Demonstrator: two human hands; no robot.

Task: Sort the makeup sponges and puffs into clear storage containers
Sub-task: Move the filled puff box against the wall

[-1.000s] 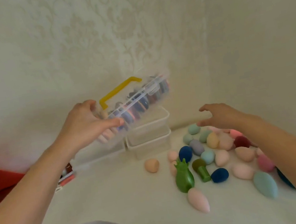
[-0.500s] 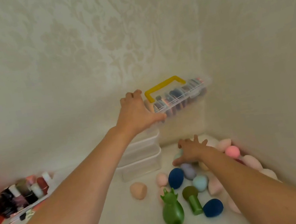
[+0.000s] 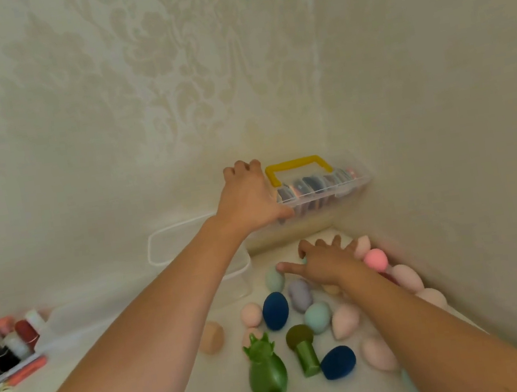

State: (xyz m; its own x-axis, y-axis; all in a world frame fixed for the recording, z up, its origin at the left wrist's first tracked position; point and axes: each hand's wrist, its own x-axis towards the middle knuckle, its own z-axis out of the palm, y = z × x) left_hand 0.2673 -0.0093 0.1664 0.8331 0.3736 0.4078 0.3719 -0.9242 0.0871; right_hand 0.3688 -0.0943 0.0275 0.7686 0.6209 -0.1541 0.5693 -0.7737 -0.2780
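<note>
Gripping a clear plastic case with yellow handle (image 3: pixel 322 183) in the left hand (image 3: pixel 247 200); holding the right hand (image 3: pixel 324 261) splayed wide over pastel egg-shaped foam sponges (image 3: pixel 300 295) beneath.

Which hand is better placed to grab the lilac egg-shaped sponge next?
Right. The right hand lies open beside the lilac egg-shaped sponge, while the left hand grips the clear plastic case with the yellow handle.

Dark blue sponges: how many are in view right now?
2. One dark blue sponge left of the lilac sponge; another nearer the camera, right of the green mushroom puff. The right forearm may hide more.
</note>
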